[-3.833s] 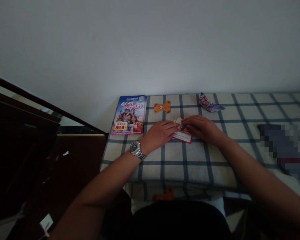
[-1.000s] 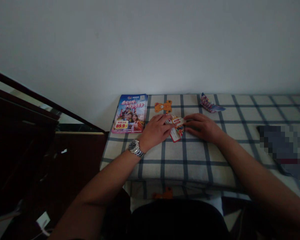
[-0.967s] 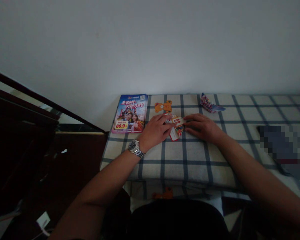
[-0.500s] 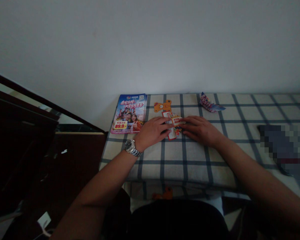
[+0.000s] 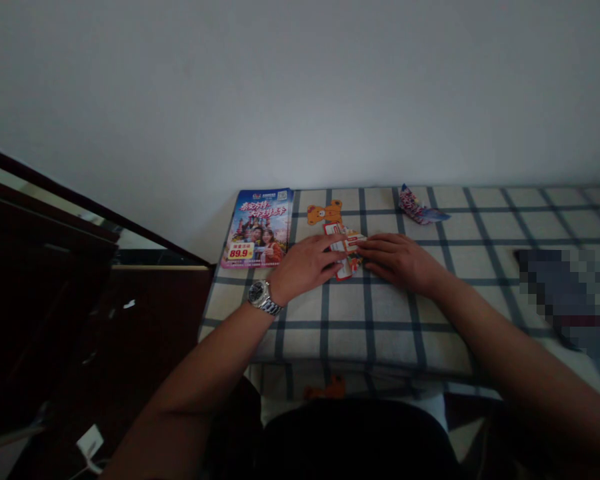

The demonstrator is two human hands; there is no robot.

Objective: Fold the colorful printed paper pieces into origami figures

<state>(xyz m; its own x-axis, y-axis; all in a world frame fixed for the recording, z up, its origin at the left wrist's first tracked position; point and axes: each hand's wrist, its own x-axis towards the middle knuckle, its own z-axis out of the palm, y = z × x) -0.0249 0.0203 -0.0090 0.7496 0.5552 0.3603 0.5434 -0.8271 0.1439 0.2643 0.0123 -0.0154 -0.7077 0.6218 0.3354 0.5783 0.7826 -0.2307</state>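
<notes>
A small folded paper (image 5: pixel 345 268), printed in red, white and yellow, lies on the checked tablecloth between my two hands. My left hand (image 5: pixel 305 267), with a metal watch on its wrist, holds the left part of the paper under its fingers. From the other side, my right hand (image 5: pixel 403 263) has its fingertips on the right edge of the paper, fingers close together. The fingers cover part of the paper, so its full shape is hidden. Just behind it, an orange bear print (image 5: pixel 325 213) shows on the cloth.
A stack of colourful flyers (image 5: pixel 257 230) lies at the left end of the table. Toward the wall, right of centre, sits a folded blue and pink paper piece (image 5: pixel 420 208). A dark blurred object (image 5: pixel 565 293) lies at the right. Dark furniture (image 5: pixel 40 280) stands at the left.
Both hands stay at the paper. My right fingertips have shifted slightly left along it, closer to my left fingers.
</notes>
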